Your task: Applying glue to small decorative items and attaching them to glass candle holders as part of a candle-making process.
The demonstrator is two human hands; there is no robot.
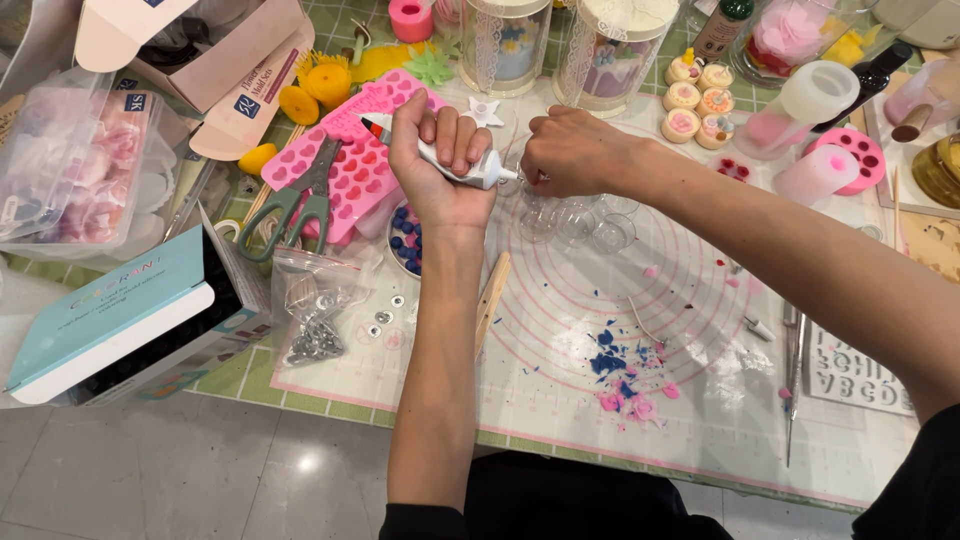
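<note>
Counter (560,400), left to right: one pair of green-handled scissors (300,205) lying across one pink heart mould (365,165), parked within reach; left hand (435,165), grip wrapped tight round one white tube (455,160), nozzle aimed at the clear cups (580,220); right hand (575,150), fingertips pinching one cup steady; roughly four cups, clustered, hard to count

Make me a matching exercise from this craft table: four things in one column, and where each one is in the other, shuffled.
Things:
1. white tube
2. scissors
3. wax crumbs
4. small bag of metal bits

Places:
A. lying on the pink mould
B. gripped in the left hand
C. scattered on the mat, near its front edge
D. beside the blue box

Pairs: 1-B, 2-A, 3-C, 4-D
</note>
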